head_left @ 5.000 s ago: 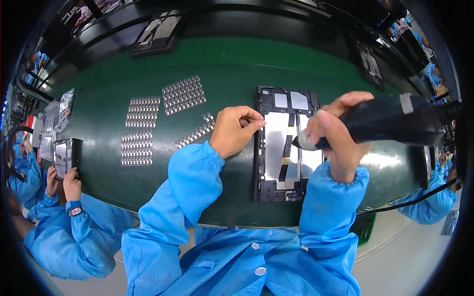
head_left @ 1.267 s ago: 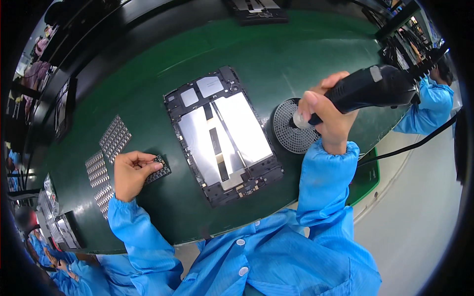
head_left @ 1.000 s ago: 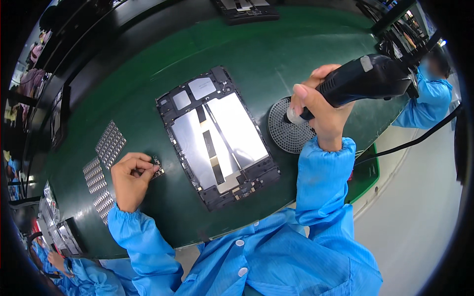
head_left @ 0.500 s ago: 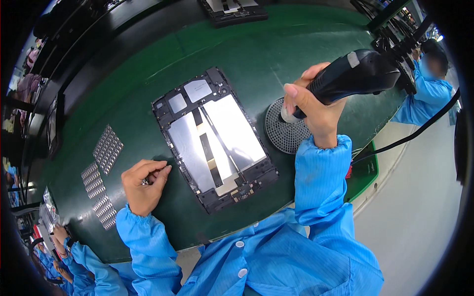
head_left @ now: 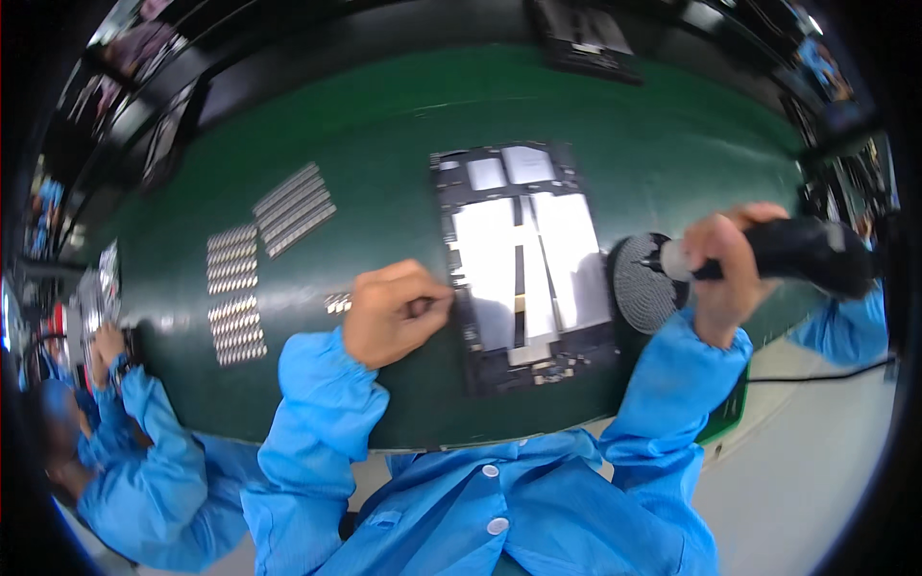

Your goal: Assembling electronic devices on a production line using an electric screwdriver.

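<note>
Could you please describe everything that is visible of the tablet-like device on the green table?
The tablet-like device lies flat on the green table, open side up, its long sides running near to far. Its dark, plastic-looking frame surrounds shiny, metal-looking silver panels, with narrow dark strips running lengthwise. Two smaller pale patches sit at the far end; small parts cluster at the near end. The left hand is at its left edge; blur hides whether they touch.

The workbench [head_left: 384,144] is deep green, streaked with pale glare. The tablet chassis [head_left: 523,269] is black with silvery-white plates [head_left: 485,259] — the electric screwdriver [head_left: 812,254] black too, its nose [head_left: 675,260] whitish. The round disc [head_left: 643,288] is dotted grey, the component panels [head_left: 294,209] striped pale and dark — the smock [head_left: 432,523] bright blue, its buttons [head_left: 497,526] white.
</note>
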`<action>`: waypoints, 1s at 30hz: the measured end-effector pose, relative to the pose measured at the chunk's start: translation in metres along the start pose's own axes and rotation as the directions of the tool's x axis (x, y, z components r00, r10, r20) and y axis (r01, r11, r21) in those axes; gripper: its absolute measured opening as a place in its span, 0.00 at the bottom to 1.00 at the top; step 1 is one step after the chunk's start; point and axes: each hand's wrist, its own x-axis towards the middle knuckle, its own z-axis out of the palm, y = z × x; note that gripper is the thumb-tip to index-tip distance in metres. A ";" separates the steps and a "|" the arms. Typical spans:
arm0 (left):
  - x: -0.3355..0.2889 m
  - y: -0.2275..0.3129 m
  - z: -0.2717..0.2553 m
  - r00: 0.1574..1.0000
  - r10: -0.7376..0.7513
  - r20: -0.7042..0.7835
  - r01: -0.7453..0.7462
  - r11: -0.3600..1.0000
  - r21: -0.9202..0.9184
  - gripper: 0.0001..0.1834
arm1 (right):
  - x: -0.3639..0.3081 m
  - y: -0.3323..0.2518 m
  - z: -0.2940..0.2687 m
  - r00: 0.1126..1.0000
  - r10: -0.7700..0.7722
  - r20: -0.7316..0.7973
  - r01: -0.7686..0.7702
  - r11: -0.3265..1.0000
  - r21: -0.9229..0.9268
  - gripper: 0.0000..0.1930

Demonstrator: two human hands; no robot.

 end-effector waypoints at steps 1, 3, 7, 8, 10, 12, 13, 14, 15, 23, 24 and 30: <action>0.000 0.002 0.000 1.000 -0.009 0.003 0.009 1.000 -0.010 0.08 | 0.003 -0.004 0.013 0.996 -0.021 0.086 0.016 0.998 0.066 0.16; 0.000 0.003 -0.003 1.000 -0.030 0.000 0.030 1.000 0.004 0.07 | 0.008 -0.011 0.044 0.975 -0.056 0.214 0.014 0.981 0.195 0.17; -0.003 -0.016 -0.013 0.989 -0.039 -0.145 0.060 0.988 0.145 0.06 | 0.004 0.005 0.111 0.921 0.014 0.389 -0.099 0.975 0.200 0.17; -0.003 -0.018 -0.016 0.987 -0.036 -0.156 0.058 0.989 0.136 0.06 | 0.002 0.010 0.127 0.912 0.039 0.409 -0.129 0.972 0.194 0.17; -0.003 -0.022 -0.024 0.937 -0.114 -0.329 0.167 0.976 0.138 0.05 | 0.001 0.023 0.151 0.890 0.085 0.447 -0.179 0.968 0.174 0.15; -0.003 -0.024 -0.026 0.913 -0.125 -0.389 0.189 0.973 0.129 0.05 | -0.001 0.032 0.161 0.854 0.092 0.512 -0.144 0.988 0.063 0.17; -0.003 -0.024 -0.025 0.909 -0.120 -0.398 0.186 0.974 0.130 0.05 | -0.002 0.037 0.165 0.854 0.110 0.508 -0.165 0.984 0.064 0.17; -0.002 -0.025 -0.024 0.906 -0.116 -0.407 0.184 0.974 0.131 0.05 | -0.003 0.042 0.167 0.854 0.130 0.504 -0.187 0.980 0.064 0.16; -0.003 -0.025 -0.023 0.901 -0.121 -0.417 0.188 0.974 0.123 0.05 | -0.004 0.045 0.168 0.865 0.148 0.479 -0.202 0.977 0.063 0.17; -0.004 -0.027 -0.024 0.925 -0.049 -0.378 0.140 0.966 0.218 0.04 | -0.006 0.053 0.172 0.875 0.159 0.457 -0.237 0.964 0.119 0.13; -0.004 -0.027 -0.023 0.924 -0.051 -0.379 0.142 0.966 0.217 0.04 | -0.006 0.053 0.172 0.873 0.161 0.460 -0.240 0.964 0.117 0.13; -0.003 -0.026 -0.023 0.923 -0.038 -0.382 0.132 0.966 0.221 0.04 | -0.005 0.055 0.171 0.866 0.137 0.482 -0.216 0.970 0.112 0.13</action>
